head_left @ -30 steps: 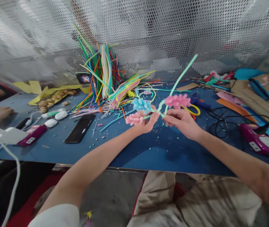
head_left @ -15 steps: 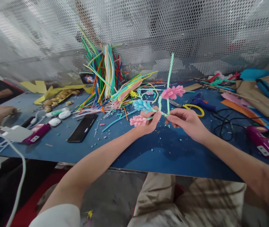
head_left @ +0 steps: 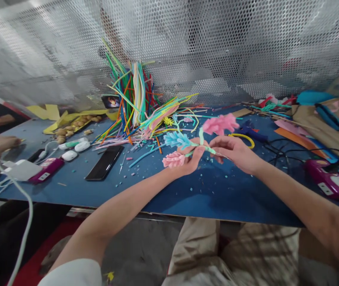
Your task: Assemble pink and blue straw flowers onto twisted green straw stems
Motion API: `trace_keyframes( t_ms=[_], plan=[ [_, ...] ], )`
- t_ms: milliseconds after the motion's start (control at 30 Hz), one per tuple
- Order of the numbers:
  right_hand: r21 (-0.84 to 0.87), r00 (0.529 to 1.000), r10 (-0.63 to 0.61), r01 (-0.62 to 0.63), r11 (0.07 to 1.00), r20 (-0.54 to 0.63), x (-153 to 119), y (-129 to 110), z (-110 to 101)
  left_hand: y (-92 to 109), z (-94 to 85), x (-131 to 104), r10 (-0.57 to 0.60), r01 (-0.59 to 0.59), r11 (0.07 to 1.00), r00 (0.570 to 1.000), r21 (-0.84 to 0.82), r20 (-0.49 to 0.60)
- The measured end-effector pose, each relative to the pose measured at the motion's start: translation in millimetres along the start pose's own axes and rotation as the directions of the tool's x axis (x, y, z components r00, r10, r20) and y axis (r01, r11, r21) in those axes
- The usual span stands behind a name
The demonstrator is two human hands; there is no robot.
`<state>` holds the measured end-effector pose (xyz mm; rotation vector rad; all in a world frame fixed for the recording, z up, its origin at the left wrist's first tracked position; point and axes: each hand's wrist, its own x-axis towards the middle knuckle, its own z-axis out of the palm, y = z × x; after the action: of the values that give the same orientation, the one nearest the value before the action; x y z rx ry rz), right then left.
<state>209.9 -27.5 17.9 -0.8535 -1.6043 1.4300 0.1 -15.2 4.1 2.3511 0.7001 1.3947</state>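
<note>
My left hand (head_left: pixel 191 162) is closed in a pinch around the joined green stems of a pipe-cleaner flower spray. A light blue flower (head_left: pixel 177 140) and a pale pink flower (head_left: pixel 173 159) lean out to the left of it. A brighter pink flower (head_left: pixel 220 124), slightly blurred, stands above my hands on a bent green stem (head_left: pixel 201 136). Close on the right, my right hand (head_left: pixel 237 153) has its fingers pinched at the lower end of the stem. What lies inside those fingertips is partly hidden.
Behind my hands lie heaped pipe cleaners (head_left: pixel 157 119). Yellow-handled scissors (head_left: pixel 251 141) sit beyond my right hand. A phone (head_left: pixel 104 163) and a purple power strip (head_left: pixel 46 170) are to the left; another purple power strip (head_left: pixel 332 180) with a black cable is right. Another person's hand (head_left: pixel 2 145) rests far left.
The long green pipe cleaner that stood upright from my right fingertips no longer shows there. The bright pink flower has shifted slightly right and down. My left hand keeps its hold.
</note>
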Motion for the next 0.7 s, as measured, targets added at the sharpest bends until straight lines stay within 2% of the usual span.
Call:
trace_keyframes(
  t_ms=[67, 200, 300, 400, 500, 567, 633, 700],
  plan=[
    [-0.184, 0.983, -0.152, 0.132, 0.974, -0.101, 1, -1, 0, 0, 0.5, -1, -0.08, 0.08, 0.997, 0.996, 0.003, -0.046],
    [-0.591, 0.928, -0.364, 0.248, 0.767, -0.083, -1, -6, -4, 3, 0.2, 2, -0.158, 0.162, 0.984, 0.986, 0.077, -0.057],
    [-0.716, 0.886, -0.457, 0.269, 0.645, -0.078, -5, -9, -3, 4, 1.7, 6, -0.154, 0.157, 0.983, 0.987, 0.093, -0.035],
    [-0.78, 0.862, -0.498, 0.248, 0.575, -0.093, -9, -9, 4, 0, 5.5, 7, -0.14, 0.142, 0.988, 0.99, 0.064, -0.031],
    [-0.776, 0.859, -0.494, 0.218, 0.591, -0.134, -12, -10, 11, -4, 8.0, 5, -0.155, 0.156, 0.986, 0.988, 0.054, -0.024],
    [-0.724, 0.876, -0.446, 0.188, 0.664, -0.181, -12, -12, 13, -7, 7.0, 3, -0.172, 0.172, 0.982, 0.985, 0.072, -0.004],
    [-0.619, 0.921, -0.333, 0.144, 0.772, -0.201, -10, -15, 12, -9, 4.0, 2, -0.176, 0.172, 0.98, 0.984, 0.098, 0.031],
    [-0.48, 0.969, -0.198, 0.103, 0.871, -0.15, -9, -16, 9, -11, 0.6, 3, -0.154, 0.146, 0.984, 0.985, 0.102, 0.077]
  ],
)
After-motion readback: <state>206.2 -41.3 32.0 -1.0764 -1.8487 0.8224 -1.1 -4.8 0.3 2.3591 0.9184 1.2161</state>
